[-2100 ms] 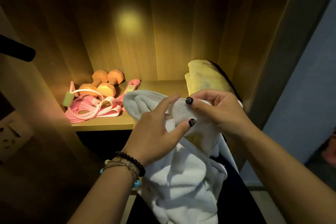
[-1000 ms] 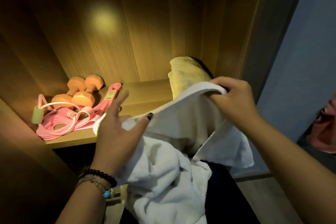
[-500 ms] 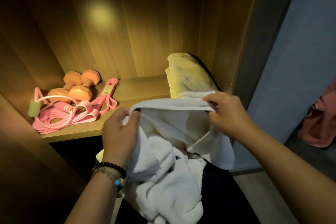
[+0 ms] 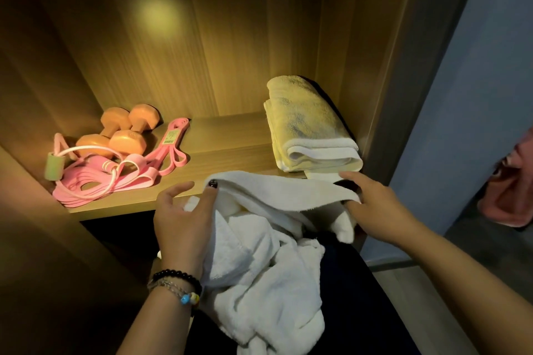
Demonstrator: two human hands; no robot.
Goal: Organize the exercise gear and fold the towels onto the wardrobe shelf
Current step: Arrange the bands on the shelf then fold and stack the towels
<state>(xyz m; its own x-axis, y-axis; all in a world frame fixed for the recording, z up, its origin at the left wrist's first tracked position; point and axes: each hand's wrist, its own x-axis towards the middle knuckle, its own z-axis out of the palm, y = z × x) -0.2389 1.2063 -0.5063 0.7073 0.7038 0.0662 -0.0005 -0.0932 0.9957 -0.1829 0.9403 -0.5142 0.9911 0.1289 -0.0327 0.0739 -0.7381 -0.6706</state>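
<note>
Head view showed we gripped the white towel (image 4: 268, 262) with left hand (image 4: 184, 219) and right hand (image 4: 375, 204), hiding the shelf (image 4: 230, 138) edge beside the folded towel (image 4: 308, 124), dumbbells (image 4: 127, 132) and pink bands (image 4: 115, 179).

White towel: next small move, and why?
Probably draw the two hands apart to pull the top edge taut before folding. The left hand and right hand each hold an end of the white towel, but the rest hangs bunched below the shelf. A folded towel already lies at the right, with bare shelf beside it.
</note>
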